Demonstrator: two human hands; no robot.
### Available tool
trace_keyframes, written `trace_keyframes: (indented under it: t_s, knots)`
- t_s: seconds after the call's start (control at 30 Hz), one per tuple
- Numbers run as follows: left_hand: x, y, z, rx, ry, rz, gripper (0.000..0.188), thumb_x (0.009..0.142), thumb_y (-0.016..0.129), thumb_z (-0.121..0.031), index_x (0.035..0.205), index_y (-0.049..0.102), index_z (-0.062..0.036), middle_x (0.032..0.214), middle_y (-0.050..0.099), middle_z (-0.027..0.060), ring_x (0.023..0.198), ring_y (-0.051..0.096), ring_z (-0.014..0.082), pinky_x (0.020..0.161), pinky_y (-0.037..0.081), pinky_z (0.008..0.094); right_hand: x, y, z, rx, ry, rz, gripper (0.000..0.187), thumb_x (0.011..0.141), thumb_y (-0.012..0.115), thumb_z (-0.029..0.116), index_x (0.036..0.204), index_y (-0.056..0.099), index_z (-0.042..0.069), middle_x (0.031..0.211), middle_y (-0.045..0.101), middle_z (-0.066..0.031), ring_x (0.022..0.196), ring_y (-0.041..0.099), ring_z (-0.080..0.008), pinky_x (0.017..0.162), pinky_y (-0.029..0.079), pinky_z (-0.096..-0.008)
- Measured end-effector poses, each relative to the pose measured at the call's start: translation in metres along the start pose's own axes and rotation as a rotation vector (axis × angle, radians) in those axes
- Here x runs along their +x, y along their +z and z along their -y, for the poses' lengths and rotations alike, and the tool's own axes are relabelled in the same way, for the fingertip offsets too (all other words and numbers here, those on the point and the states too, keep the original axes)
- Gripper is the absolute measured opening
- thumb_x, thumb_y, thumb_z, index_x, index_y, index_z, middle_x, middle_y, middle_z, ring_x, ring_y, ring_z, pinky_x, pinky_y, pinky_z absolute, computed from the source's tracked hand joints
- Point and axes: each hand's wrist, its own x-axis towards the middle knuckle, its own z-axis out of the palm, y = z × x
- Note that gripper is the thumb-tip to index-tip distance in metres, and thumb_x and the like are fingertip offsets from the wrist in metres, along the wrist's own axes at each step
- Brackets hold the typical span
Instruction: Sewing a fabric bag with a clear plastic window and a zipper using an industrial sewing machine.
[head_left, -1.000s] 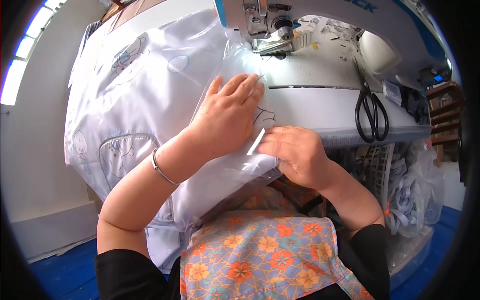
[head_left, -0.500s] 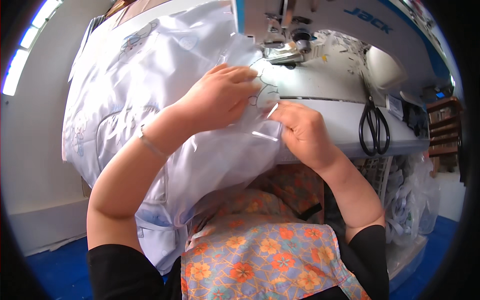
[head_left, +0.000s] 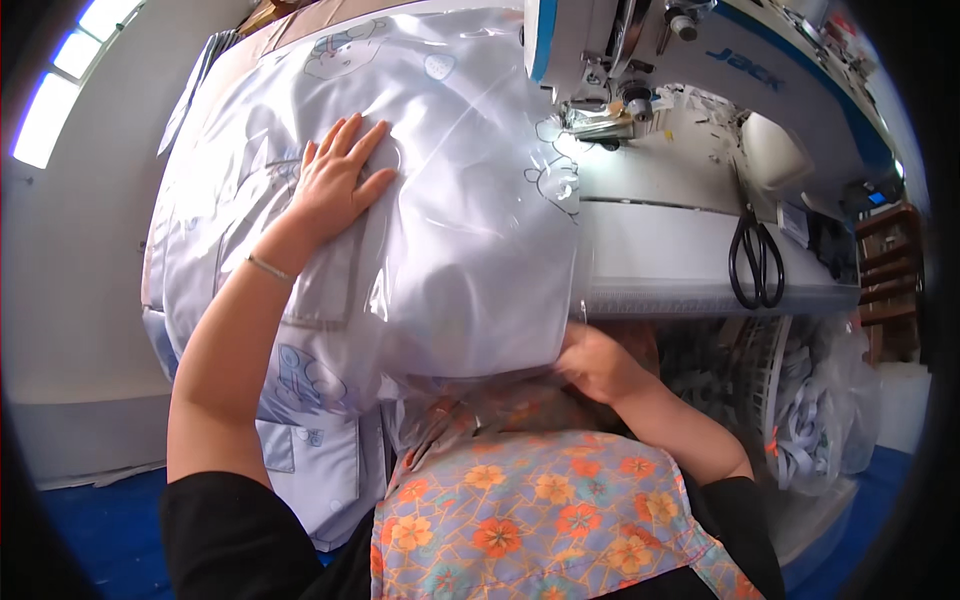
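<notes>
The white printed fabric [head_left: 455, 260] covers the tabletop [head_left: 660, 243], its right edge running from the right hand [head_left: 592, 362], nearer that edge, away toward the sewing machine [head_left: 725, 90]; the left hand [head_left: 340, 185] lies on it, fingers spread; the right's fingers are hidden, their grip unclear.

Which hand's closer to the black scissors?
Right. The right hand is at the white fabric's lower right corner, below and left of the black scissors. The left hand lies spread on the fabric, farther left of them.
</notes>
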Motion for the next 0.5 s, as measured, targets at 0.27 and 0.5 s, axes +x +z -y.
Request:
trace_keyframes:
  t_s: [0.27,0.5]
  knots:
    - [0.036,0.017,0.024,-0.021,0.078,-0.034,0.065,0.098,0.049,-0.053,0.155,0.038,-0.0225,0.162,0.03,0.0145,0.151,0.023,0.0314,0.122,0.015,0.0519,0.033,0.025,-0.005,-0.852,-0.083,0.083,0.044,0.084,0.08,0.018,0.121,0.064,0.0,0.115,0.068,-0.0096,0.106,0.061,-0.0188,0.096,0.048,-0.0342]
    - [0.03,0.003,0.094,0.123,-0.046,-0.052,0.064,0.099,0.049,-0.052,0.152,0.042,-0.0177,0.159,0.035,0.0143,0.148,0.03,0.0306,0.121,0.02,0.0464,-0.048,0.041,-0.003,0.069,0.29,0.08,0.033,0.101,0.062,0.019,0.126,0.06,-0.002,0.126,0.065,-0.0097,0.117,0.058,-0.0167,0.101,0.047,-0.0358]
